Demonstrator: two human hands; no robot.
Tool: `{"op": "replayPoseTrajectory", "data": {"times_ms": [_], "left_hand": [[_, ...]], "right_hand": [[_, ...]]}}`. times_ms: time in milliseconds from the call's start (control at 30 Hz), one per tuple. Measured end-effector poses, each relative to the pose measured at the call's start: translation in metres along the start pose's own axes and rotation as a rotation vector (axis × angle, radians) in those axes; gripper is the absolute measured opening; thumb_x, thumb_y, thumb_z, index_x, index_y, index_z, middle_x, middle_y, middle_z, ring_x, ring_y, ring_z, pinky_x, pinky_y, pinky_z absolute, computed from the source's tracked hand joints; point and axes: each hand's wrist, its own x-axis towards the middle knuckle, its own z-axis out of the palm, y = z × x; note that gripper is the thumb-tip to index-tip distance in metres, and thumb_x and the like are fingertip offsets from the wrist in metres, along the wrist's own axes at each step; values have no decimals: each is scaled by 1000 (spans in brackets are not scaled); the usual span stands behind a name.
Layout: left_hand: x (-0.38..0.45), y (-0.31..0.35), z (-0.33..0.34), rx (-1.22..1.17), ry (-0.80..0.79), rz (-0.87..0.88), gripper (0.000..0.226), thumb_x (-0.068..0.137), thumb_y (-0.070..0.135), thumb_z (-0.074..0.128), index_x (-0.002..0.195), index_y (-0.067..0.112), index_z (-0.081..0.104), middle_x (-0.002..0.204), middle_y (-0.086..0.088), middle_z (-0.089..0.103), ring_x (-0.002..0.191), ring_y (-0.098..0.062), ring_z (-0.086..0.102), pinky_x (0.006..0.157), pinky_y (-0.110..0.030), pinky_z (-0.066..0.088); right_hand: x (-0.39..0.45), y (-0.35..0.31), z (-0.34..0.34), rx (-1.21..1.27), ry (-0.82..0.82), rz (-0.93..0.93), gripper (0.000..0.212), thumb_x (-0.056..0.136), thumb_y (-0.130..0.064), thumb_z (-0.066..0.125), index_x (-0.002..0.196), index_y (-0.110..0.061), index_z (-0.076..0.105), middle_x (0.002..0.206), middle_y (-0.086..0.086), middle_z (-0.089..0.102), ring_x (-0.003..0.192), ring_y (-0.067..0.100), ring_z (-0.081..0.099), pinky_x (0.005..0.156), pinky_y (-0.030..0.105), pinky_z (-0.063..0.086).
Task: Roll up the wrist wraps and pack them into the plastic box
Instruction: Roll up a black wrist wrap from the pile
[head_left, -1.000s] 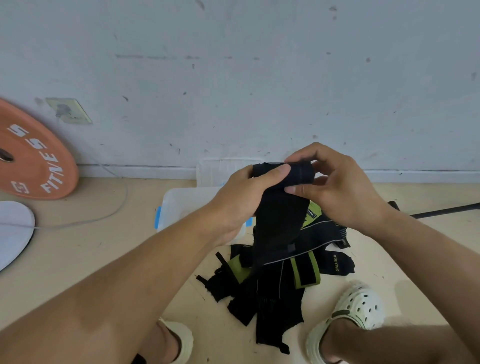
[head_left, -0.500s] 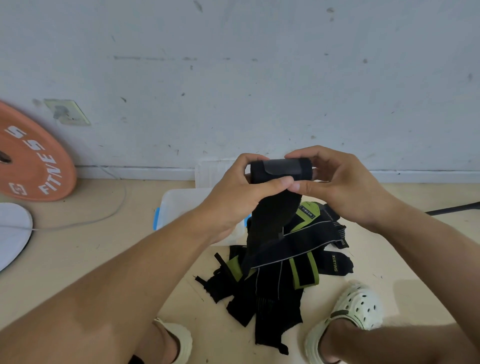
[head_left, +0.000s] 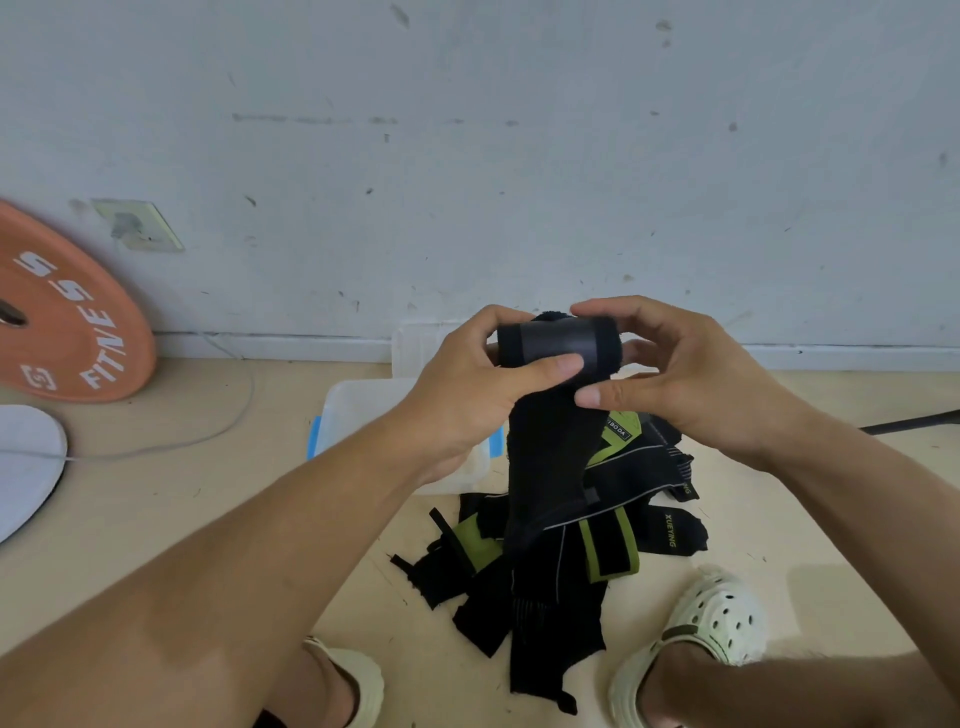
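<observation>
I see both hands mid-frame on a black wrist wrap (head_left: 558, 347): left hand (head_left: 467, 395) grips the rolled end, thumb across it; right hand (head_left: 685, 384) curls over its other end. The loose tail hangs onto a pile of wraps (head_left: 566, 561) on the floor (head_left: 182, 499). Clear plastic box (head_left: 363, 410) behind, centre. Orange weight plate (head_left: 62, 322) leans on the wall at left edge. White clogs (head_left: 717, 623) at the bottom.

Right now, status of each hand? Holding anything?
Left hand: closed, thumb and fingers gripping the left end of the black wrist wrap.
Right hand: closed, fingers curled round the right end of the same wrap.
</observation>
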Motion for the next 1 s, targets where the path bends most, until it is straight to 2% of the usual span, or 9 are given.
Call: {"op": "replayPoseTrajectory", "data": {"times_ms": [100, 200, 300, 467, 600, 700, 767, 900, 1000], "left_hand": [[0, 0, -2, 0, -29, 19, 39, 81, 22, 88, 114, 28, 67, 112, -6, 72, 112, -26, 70, 100, -48, 58], [1, 0, -2, 13, -72, 2, 43, 82, 22, 87, 119, 27, 65, 123, -9, 67, 116, -27, 68, 102, -48, 57], [2, 1, -1, 43, -73, -10, 50, 77, 37, 87, 121, 30, 65, 126, -5, 66, 118, -24, 67, 104, -47, 55], [-2, 4, 5, 56, -61, -70, 64, 78, 71, 69, 123, 26, 64, 119, 2, 71, 117, -19, 67, 110, -47, 50], [0, 4, 6, 38, -32, -55, 72, 78, 79, 62, 125, 24, 63, 118, 3, 72, 118, -16, 66, 112, -44, 47], [-1, 5, 6, 68, -76, -60, 80, 73, 84, 57, 130, 28, 64, 123, 5, 72, 122, -15, 64, 114, -44, 44], [-2, 6, 6, 69, -89, -65, 72, 79, 78, 59, 132, 28, 64, 124, 5, 72, 123, -15, 63, 115, -46, 44], [-4, 8, 7, 10, -23, -78, 45, 96, 52, 64, 129, 21, 61, 122, 0, 70, 117, -18, 65, 112, -47, 48], [-6, 11, 7, -26, -12, -64, 38, 97, 40, 66, 129, 21, 59, 122, -1, 68, 117, -19, 65, 110, -48, 50]], "right_hand": [[0, -1, -1, -32, -21, 34, 69, 64, -35, 85, 129, -36, 66, 119, -16, 72, 104, 9, 72, 99, 32, 55], [0, 1, 0, -42, 22, 22, 60, 65, -37, 85, 123, -35, 69, 116, -13, 73, 103, 13, 72, 104, 41, 54], [1, 2, 0, -33, 54, 4, 49, 74, -22, 87, 118, -37, 71, 112, -14, 74, 99, 15, 72, 99, 37, 57], [-2, 0, 5, 14, 53, -55, 50, 80, -3, 84, 114, -37, 71, 109, -12, 75, 98, 10, 72, 81, 19, 57], [-1, 3, 11, 15, 101, -106, 52, 80, 2, 83, 118, -31, 71, 106, -9, 76, 101, 10, 70, 86, 25, 58], [-1, 4, 13, 4, 126, -138, 52, 80, 3, 83, 117, -31, 71, 110, -11, 74, 105, 15, 68, 87, 31, 60], [-1, 5, 13, 1, 124, -146, 53, 80, 5, 83, 114, -34, 71, 111, -12, 73, 108, 15, 67, 87, 30, 60], [1, 5, 13, 17, 105, -127, 54, 76, 7, 84, 113, -32, 72, 111, -9, 74, 108, 15, 67, 86, 30, 60], [1, 3, 10, 66, 68, -83, 55, 73, -4, 89, 120, -26, 70, 113, -7, 74, 103, 9, 70, 83, 25, 59]]}}
